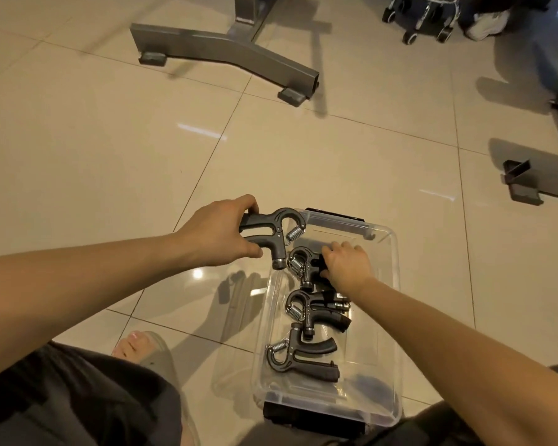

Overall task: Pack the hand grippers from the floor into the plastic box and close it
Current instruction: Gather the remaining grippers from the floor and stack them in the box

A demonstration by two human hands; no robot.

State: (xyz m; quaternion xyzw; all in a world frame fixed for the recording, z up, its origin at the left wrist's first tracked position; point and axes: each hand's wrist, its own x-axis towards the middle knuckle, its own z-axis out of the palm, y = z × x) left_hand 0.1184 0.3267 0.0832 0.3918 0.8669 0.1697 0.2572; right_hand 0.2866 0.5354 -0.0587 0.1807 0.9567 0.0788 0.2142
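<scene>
A clear plastic box (390,317) with black latches stands open on the tiled floor between my knees. Several dark grey hand grippers with steel springs lie inside it, one near the front (303,358) and one in the middle (316,312). My left hand (219,233) holds another hand gripper (271,235) by its two handles just over the box's far left corner. My right hand (348,263) reaches down into the box and grips the handles of a hand gripper (305,263) at the far end.
A grey metal stand base (226,56) crosses the floor ahead. More metal feet (522,181) sit at the right edge, and wheeled gear (426,17) at the top right. My foot in a sandal (142,349) rests left of the box.
</scene>
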